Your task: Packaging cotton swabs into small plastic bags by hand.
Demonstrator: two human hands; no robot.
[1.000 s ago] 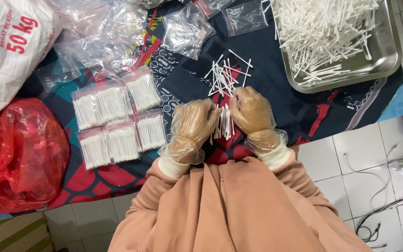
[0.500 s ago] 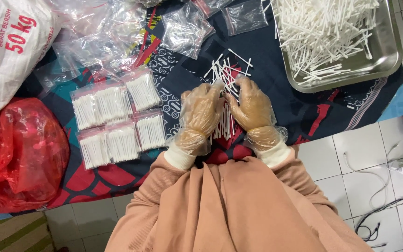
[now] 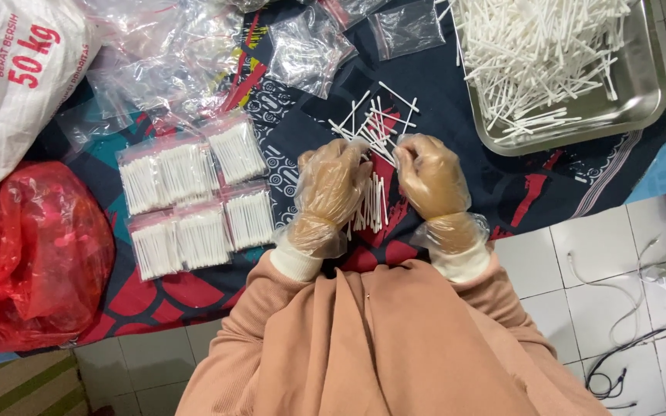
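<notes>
While both gloved hands rest on the dark cloth (image 3: 456, 146), the left hand (image 3: 331, 189) and right hand (image 3: 431, 179) curl loosely around a pile of white sticks (image 3: 371, 202), with a metal tray (image 3: 641, 85) at two o'clock.

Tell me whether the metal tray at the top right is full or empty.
Full, or close to it: the metal tray holds a loose heap of white sticks covering most of its floor; only a strip along its right and near edges shows bare metal.

Patterned dark cloth (image 3: 456, 166) bears loose white sticks (image 3: 371, 123), steel tray (image 3: 641, 92), filled packets (image 3: 194, 192).
</notes>
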